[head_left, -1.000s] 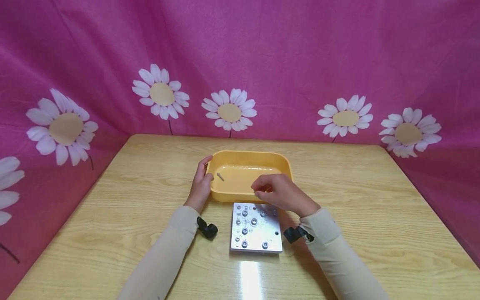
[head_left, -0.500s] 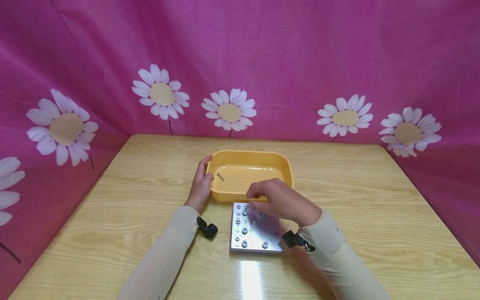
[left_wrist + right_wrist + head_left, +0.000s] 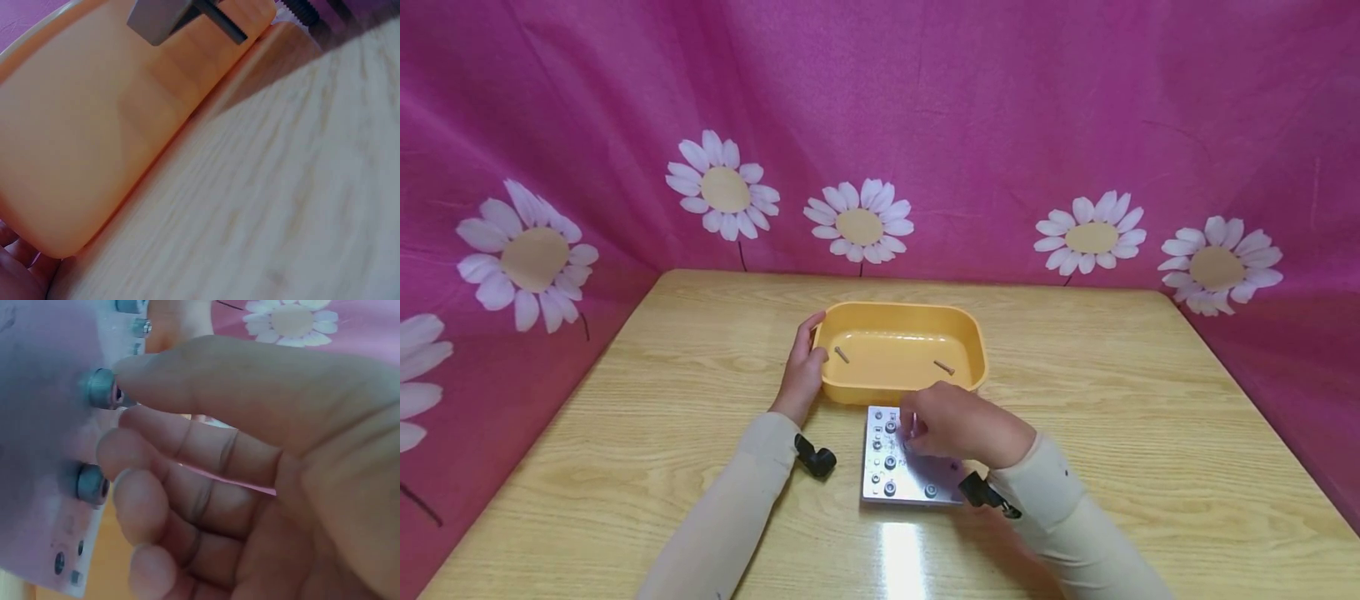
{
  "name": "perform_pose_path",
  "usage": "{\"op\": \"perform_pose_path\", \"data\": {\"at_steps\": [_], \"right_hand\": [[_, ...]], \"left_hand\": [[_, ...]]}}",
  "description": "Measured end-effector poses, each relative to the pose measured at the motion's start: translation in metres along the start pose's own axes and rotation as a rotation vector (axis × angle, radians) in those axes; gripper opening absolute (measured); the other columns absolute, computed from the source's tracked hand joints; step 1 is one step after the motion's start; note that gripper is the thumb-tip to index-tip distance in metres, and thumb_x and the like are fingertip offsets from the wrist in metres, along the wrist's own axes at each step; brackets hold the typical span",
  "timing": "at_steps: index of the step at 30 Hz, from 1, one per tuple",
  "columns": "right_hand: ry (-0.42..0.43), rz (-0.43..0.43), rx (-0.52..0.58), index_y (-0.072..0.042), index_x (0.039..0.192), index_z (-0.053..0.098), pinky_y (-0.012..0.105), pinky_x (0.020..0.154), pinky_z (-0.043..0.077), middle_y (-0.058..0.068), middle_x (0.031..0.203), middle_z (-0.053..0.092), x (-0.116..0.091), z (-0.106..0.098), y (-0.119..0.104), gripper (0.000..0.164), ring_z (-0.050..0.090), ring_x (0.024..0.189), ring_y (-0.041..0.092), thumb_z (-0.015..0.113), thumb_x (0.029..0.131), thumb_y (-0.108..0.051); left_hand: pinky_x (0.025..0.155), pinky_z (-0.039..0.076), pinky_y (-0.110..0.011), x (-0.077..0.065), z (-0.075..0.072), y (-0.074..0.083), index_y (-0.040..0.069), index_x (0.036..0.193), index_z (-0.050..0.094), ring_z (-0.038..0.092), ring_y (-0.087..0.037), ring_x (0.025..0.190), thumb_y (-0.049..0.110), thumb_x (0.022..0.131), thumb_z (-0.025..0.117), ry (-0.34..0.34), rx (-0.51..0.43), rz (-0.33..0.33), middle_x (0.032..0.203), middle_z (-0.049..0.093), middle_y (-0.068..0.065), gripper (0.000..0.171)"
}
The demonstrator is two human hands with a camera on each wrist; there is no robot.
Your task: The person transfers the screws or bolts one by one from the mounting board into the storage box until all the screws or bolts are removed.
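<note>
My left hand (image 3: 801, 375) grips the left end of a yellow plastic tray (image 3: 865, 395), thumb over the rim. Two small screws lie inside: one screw (image 3: 842, 354) at left, another screw (image 3: 944, 367) at right. In front of the tray is a square metal plate (image 3: 910, 483) bearing several socket-head bolts. Over its upper right part, my right hand (image 3: 966, 425) has thumb and forefinger at a bolt head. The right wrist view shows them pinching this bolt (image 3: 103, 389), the other fingers curled beside a second bolt (image 3: 92, 484).
Threaded bolt ends (image 3: 225, 22) project from the plate's underside in the left wrist view. The wooden table (image 3: 1112, 375) extends around everything, with a pink flowered curtain (image 3: 970, 125) behind it. Dark wrist cameras show on both sleeves.
My right hand has moved from over the tray's front right down onto the plate. The tray's right-hand screw has come into sight. My left hand stays on the tray.
</note>
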State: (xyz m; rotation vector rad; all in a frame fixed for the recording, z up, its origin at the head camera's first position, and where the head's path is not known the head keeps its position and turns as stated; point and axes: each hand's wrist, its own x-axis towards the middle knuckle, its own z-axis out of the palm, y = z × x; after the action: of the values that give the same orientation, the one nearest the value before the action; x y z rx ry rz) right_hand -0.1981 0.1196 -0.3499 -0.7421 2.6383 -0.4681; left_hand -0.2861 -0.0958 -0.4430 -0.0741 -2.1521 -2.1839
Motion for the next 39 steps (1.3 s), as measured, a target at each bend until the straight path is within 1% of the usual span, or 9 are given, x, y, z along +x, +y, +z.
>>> {"op": "perform_pose_path", "data": {"at_steps": [3,6,10,15,21,27,30,34,39], "right_hand": [[-0.017,0.045,0.013,-0.017,0.088,0.069,0.027,0.055,0.048,-0.005,0.073,0.060,0.0010,0.0018,0.0001,0.010,0.056,0.061,0.012,0.072,0.083,-0.010],[-0.006,0.029,-0.003,-0.018,0.085,0.068,0.027,0.055,0.047,-0.006,0.071,0.060,0.0027,0.0037,0.0022,0.011,0.056,0.061,0.011,0.072,0.082,-0.009],[0.006,-0.002,-0.019,-0.019,0.084,0.068,0.026,0.054,0.047,-0.007,0.070,0.059,0.0043,0.0059,0.0042,0.012,0.055,0.060,0.009,0.072,0.080,-0.008],[-0.002,0.003,-0.025,-0.019,0.083,0.068,0.026,0.056,0.046,-0.007,0.072,0.059,0.0055,0.0068,0.0027,0.010,0.055,0.061,0.010,0.073,0.080,-0.010],[-0.018,0.005,0.000,-0.018,0.083,0.067,0.027,0.054,0.047,-0.006,0.071,0.059,0.0065,0.0075,0.0008,0.010,0.055,0.061,0.010,0.073,0.081,-0.010],[-0.031,0.011,0.010,-0.017,0.085,0.067,0.027,0.053,0.048,-0.005,0.072,0.059,0.0058,0.0079,0.0003,0.009,0.056,0.061,0.011,0.073,0.082,-0.010],[-0.028,0.012,0.014,-0.017,0.085,0.067,0.027,0.053,0.048,-0.005,0.072,0.059,0.0052,0.0075,0.0002,0.010,0.056,0.061,0.011,0.073,0.082,-0.010],[-0.025,0.011,0.018,-0.017,0.085,0.067,0.027,0.054,0.048,-0.005,0.072,0.059,0.0046,0.0070,0.0004,0.010,0.055,0.061,0.011,0.073,0.082,-0.009],[-0.032,0.001,0.043,-0.016,0.086,0.067,0.027,0.053,0.048,-0.005,0.071,0.059,0.0037,0.0071,0.0001,0.010,0.056,0.060,0.011,0.072,0.083,-0.008]], "left_hand": [[0.111,0.029,-0.039,-0.0007,-0.0001,0.0002,0.020,0.147,0.033,0.026,-0.020,0.141,0.001,0.089,0.034,-0.002,0.000,-0.006,0.157,0.023,-0.003,0.061],[0.110,0.029,-0.038,-0.0003,-0.0002,-0.0004,0.020,0.147,0.033,0.026,-0.019,0.141,0.000,0.089,0.033,-0.002,-0.004,-0.007,0.157,0.024,-0.002,0.061],[0.110,0.030,-0.037,0.0026,-0.0006,-0.0056,0.020,0.147,0.033,0.029,-0.019,0.139,0.000,0.089,0.033,0.001,-0.012,0.001,0.156,0.026,-0.002,0.061],[0.109,0.031,-0.037,0.0023,-0.0005,-0.0054,0.021,0.147,0.034,0.031,-0.019,0.138,0.000,0.089,0.034,0.006,-0.020,0.003,0.155,0.028,-0.002,0.061],[0.109,0.030,-0.039,0.0016,-0.0006,-0.0053,0.019,0.147,0.033,0.030,-0.020,0.139,0.000,0.089,0.034,0.004,-0.010,0.020,0.156,0.027,-0.003,0.061],[0.111,0.028,-0.037,0.0020,-0.0021,-0.0052,0.021,0.148,0.032,0.028,-0.018,0.140,0.001,0.091,0.034,-0.013,-0.009,-0.012,0.157,0.025,-0.001,0.060],[0.112,0.027,-0.038,0.0024,-0.0030,-0.0031,0.019,0.149,0.031,0.026,-0.021,0.142,0.000,0.091,0.033,-0.027,-0.028,-0.027,0.158,0.023,-0.003,0.061],[0.112,0.026,-0.039,0.0039,-0.0033,-0.0032,0.017,0.150,0.029,0.024,-0.022,0.143,-0.002,0.091,0.033,-0.033,-0.040,-0.021,0.158,0.021,-0.005,0.061],[0.111,0.028,-0.037,0.0034,-0.0024,-0.0043,0.021,0.148,0.032,0.026,-0.018,0.141,0.000,0.091,0.033,-0.018,-0.021,-0.017,0.157,0.024,-0.001,0.061]]}}
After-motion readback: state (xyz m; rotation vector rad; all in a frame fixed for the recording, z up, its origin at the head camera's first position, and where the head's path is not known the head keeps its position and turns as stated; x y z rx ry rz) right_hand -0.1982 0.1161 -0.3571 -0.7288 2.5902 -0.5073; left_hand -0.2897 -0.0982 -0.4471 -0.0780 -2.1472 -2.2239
